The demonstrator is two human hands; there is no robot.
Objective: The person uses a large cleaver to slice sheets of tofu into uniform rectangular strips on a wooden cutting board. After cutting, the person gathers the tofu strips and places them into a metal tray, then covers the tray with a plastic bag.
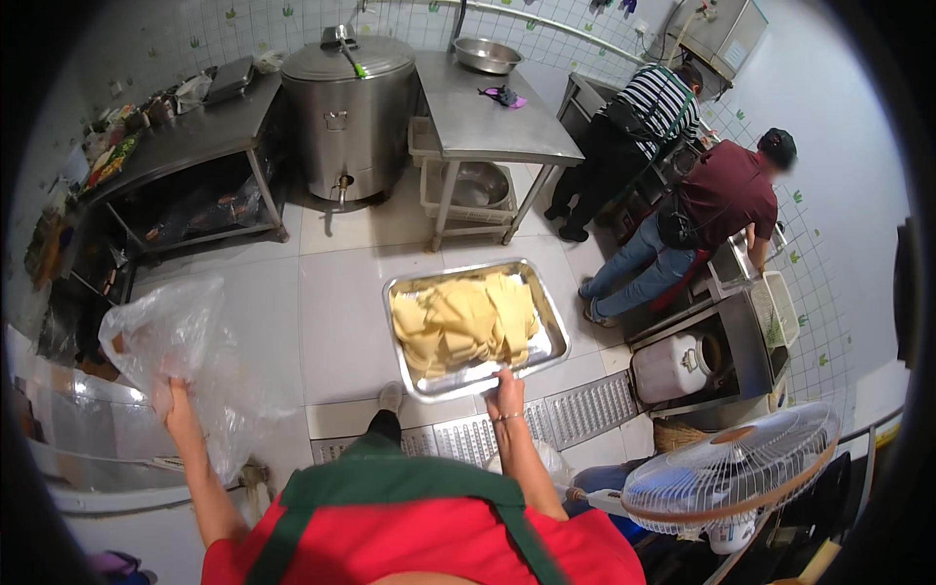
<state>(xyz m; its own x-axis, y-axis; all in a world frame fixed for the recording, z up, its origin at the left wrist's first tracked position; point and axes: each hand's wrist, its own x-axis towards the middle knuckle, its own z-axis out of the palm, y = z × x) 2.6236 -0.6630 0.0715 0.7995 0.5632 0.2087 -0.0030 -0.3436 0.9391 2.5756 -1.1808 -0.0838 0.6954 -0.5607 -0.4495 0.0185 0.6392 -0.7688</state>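
Observation:
A rectangular stainless-steel tray (550, 365) hangs above the floor in front of me, carried by my right hand (506, 393) at its near rim. Heaped in it are pale yellow folded sheets (468, 322) that look like tofu skin or dough. On the left, my left hand (175, 398) grips a large clear plastic bag (175, 314), which spreads loosely around it. The bag partly covers the fingers of that hand.
Steel tables (504, 135) stand ahead beside a tall lidded steel boiler (355, 124) with a tap. Two people (731, 190) work at the sinks on the right. A pedestal fan (731, 468) is close at my right. A metal drain grate (592, 409) crosses the tiled floor (351, 314).

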